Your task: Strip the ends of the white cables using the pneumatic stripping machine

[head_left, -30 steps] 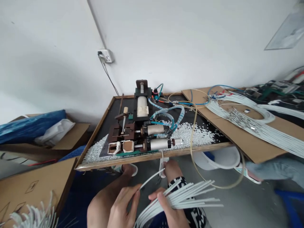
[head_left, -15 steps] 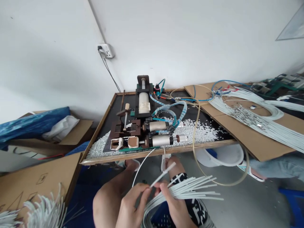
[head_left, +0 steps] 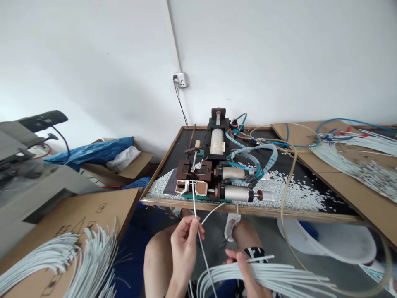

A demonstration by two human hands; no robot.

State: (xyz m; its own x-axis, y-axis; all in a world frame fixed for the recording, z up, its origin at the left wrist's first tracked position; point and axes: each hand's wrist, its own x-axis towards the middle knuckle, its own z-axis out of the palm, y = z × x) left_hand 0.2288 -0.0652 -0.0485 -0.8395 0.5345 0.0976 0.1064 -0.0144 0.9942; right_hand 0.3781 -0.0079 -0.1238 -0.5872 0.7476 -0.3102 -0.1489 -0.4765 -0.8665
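Half a second ago my left hand (head_left: pixel 187 234) was pinching a single white wire (head_left: pixel 194 203) close to my other hand, its end angled up toward the right; now I've carried it forward, so its far end reaches over the front edge of the tabletop (head_left: pixel 170 203) to the machine (head_left: pixel 218 140). The tip goes up to the gap between the two pale-rimmed blocks (head_left: pixel 201 188) at the front, though at this distance I can't tell whether they grip it or it only lies there. My thumb and fingers are narrow on the wire partway along, and its tail drops past my palm and crosses the bundle of white wires (head_left: pixel 279 273) below.

My right hand (head_left: pixel 248 271) stays low over my lap, wrapped around that bundle, thumb across the top, ends fanned out to the right. As I judge it, picking out one strand is done and feeding it to the machine is the step in hand, with the others kept as the supply.

I've also turned leftward, which brings more of the cardboard box (head_left: pixel 128 203) and its loose wire bunches (head_left: pixel 93 260) into view. White scraps (head_left: pixel 300 200) lie heaped around the machine
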